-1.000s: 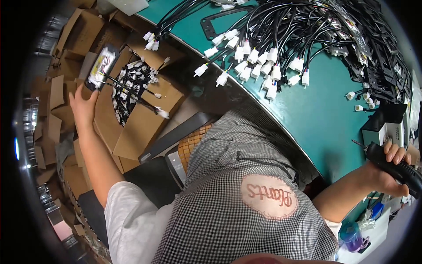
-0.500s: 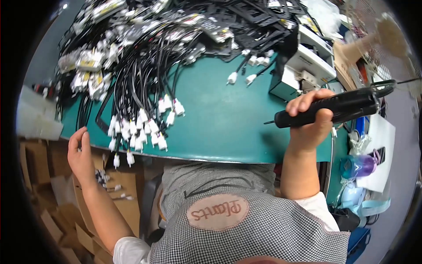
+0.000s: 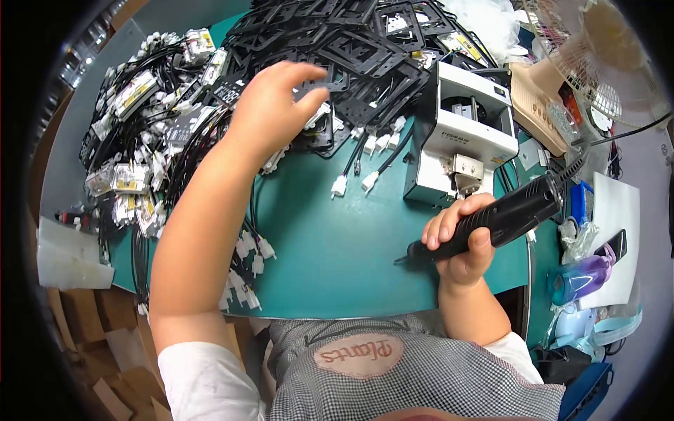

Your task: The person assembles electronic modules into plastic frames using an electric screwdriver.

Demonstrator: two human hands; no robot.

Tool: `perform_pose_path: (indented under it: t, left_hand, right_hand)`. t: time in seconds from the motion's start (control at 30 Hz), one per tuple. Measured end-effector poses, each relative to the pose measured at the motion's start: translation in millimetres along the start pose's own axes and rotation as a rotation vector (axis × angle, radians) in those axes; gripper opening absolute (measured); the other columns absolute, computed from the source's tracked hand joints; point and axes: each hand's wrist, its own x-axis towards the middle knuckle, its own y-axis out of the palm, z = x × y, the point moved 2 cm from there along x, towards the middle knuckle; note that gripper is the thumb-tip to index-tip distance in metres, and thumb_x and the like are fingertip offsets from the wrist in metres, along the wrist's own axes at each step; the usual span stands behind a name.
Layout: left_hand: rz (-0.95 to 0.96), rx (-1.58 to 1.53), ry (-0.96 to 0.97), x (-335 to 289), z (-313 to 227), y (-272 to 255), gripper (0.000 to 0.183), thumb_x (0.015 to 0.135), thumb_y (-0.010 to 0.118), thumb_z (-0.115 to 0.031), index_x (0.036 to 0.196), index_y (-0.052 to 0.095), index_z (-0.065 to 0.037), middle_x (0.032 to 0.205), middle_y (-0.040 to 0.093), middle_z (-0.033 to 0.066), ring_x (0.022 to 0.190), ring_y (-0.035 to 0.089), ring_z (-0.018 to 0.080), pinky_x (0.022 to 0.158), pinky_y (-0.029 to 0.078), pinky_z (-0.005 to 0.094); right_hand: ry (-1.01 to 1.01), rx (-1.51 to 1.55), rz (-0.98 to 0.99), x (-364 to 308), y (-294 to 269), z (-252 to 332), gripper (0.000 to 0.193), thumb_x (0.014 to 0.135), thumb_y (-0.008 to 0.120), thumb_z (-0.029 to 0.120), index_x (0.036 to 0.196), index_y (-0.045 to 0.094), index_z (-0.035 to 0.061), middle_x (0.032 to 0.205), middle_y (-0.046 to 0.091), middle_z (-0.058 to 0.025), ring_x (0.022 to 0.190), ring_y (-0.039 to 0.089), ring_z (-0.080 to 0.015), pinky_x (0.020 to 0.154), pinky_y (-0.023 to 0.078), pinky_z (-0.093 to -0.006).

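Observation:
My right hand (image 3: 463, 242) is wrapped round a black electric screwdriver (image 3: 516, 210), low over the right of the table. The screwdriver's thin bit points left and slightly down. My left hand (image 3: 274, 102) reaches over the heap of black plastic frames (image 3: 358, 45) at the back, thumb and fingers apart, with nothing visible in them. Below its fingertips lies a black frame with white parts (image 3: 323, 130), partly hidden by the hand. My left forearm covers part of a bundle of black cables with white connectors (image 3: 242, 288).
A white and black box-shaped machine (image 3: 477, 140) stands at right, beside a beige fan (image 3: 537, 105). Wired modules (image 3: 130, 179) are heaped at left. Loose white connectors (image 3: 339, 186) lie on the green tabletop (image 3: 330, 259). A purple-blue bottle (image 3: 583, 277) and phone (image 3: 614, 245) are far right.
My left hand has moved from the table's left front edge up to the frames at the back. My right hand, still holding the screwdriver, appears lower and further left; the whole view has shifted too.

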Motion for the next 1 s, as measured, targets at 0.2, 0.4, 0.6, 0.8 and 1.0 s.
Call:
perform_pose_path:
  t: [0.2, 0.4, 0.6, 0.8, 1.0]
  left_hand:
    - [0.258, 0.507, 0.008, 82.9, 39.0, 73.0, 0.026, 0.081, 0.061, -0.022, 0.106, 0.066, -0.016, 0.105, 0.063, 0.0102, 0.103, 0.059, 0.0292, 0.085, 0.049, 0.0409]
    - [0.247, 0.63, 0.105, 103.6, 33.9, 80.5, 0.021, 0.079, 0.062, -0.022, 0.099, 0.065, -0.015, 0.099, 0.062, 0.0076, 0.1, 0.059, 0.0268, 0.082, 0.05, 0.0404]
    - [-0.084, -0.262, -0.231, 87.5, 22.6, -0.2, 0.027, 0.082, 0.064, -0.03, 0.094, 0.066, -0.006, 0.068, 0.058, 0.0008, 0.066, 0.057, 0.0152, 0.062, 0.044, 0.0285]
    - [0.152, -1.003, -0.709, -33.4, -25.2, -28.9, 0.019, 0.086, 0.063, -0.023, 0.077, 0.051, -0.011, 0.059, 0.043, -0.0049, 0.043, 0.033, 0.0045, 0.039, 0.025, 0.0211]
    - [0.557, -0.988, -1.041, -169.3, -44.4, -8.5, 0.021, 0.093, 0.053, -0.022, 0.101, 0.055, -0.003, 0.082, 0.067, 0.0068, 0.04, 0.046, 0.0075, 0.036, 0.031, 0.019]
  right_hand:
    - [0.018, 0.031, -0.028, -3.6, 2.8, 0.4, 0.049, 0.078, 0.076, 0.033, 0.1, 0.044, 0.003, 0.069, 0.055, -0.0096, 0.057, 0.057, -0.0191, 0.056, 0.052, -0.0326]
    - [0.043, 0.028, -0.037, -5.2, 0.1, 5.1, 0.05, 0.077, 0.078, 0.031, 0.101, 0.045, 0.0034, 0.071, 0.057, -0.0106, 0.059, 0.059, -0.0196, 0.057, 0.052, -0.0335]
    - [0.014, 0.034, -0.015, -9.0, 2.3, 9.4, 0.05, 0.077, 0.077, 0.033, 0.1, 0.044, 0.0032, 0.069, 0.056, -0.01, 0.058, 0.058, -0.0193, 0.057, 0.052, -0.0335]
    - [-0.03, 0.027, -0.042, -7.0, 1.2, 11.8, 0.049, 0.081, 0.073, 0.037, 0.101, 0.044, 0.0034, 0.068, 0.054, -0.0092, 0.056, 0.056, -0.0187, 0.056, 0.051, -0.0332]
    - [-0.08, 0.125, -0.035, -5.8, -11.1, 9.8, 0.041, 0.092, 0.053, 0.045, 0.107, 0.045, 0.0073, 0.071, 0.053, -0.0066, 0.056, 0.054, -0.0185, 0.056, 0.049, -0.034]
